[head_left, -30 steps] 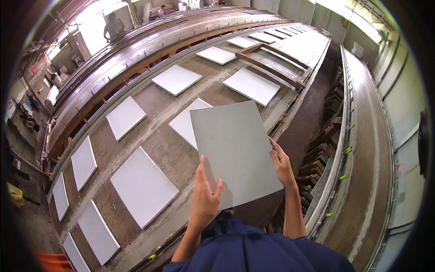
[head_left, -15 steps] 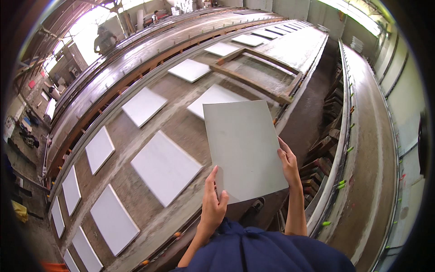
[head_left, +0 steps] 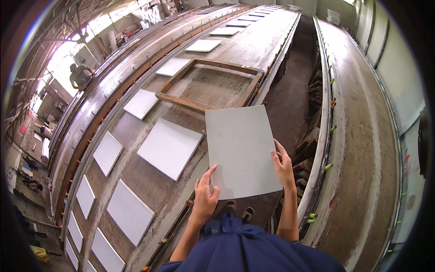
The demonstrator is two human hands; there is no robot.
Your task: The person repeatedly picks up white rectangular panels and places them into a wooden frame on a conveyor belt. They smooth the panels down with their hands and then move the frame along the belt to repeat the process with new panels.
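A pale grey-white rectangular sheet (head_left: 242, 149), thin like paper or card, is held up in front of me between both hands. My left hand (head_left: 205, 196) grips its lower left edge, with the thumb and fingers closed on it. On the lower right edge, my right hand (head_left: 282, 165) is closed the same way. The sheet's near face looks blank. Left of it, a large white sheet (head_left: 171, 147) lies flat on the long table (head_left: 149, 181). Just beyond, a wooden frame (head_left: 181, 102) rests on that table.
Two rows of white pieces, such as this one (head_left: 131, 213), cover the table to my left. A dark aisle (head_left: 292, 81) runs ahead, with another long table (head_left: 353, 149) on the right. Green clips (head_left: 329, 167) line its edge. A person (head_left: 80, 76) leans over a table at far left.
My view has moved forward along the table, so the wooden frame and flat sheets appear nearer and lower. Both hands keep hold of the sheet. The distant person has bent forward.
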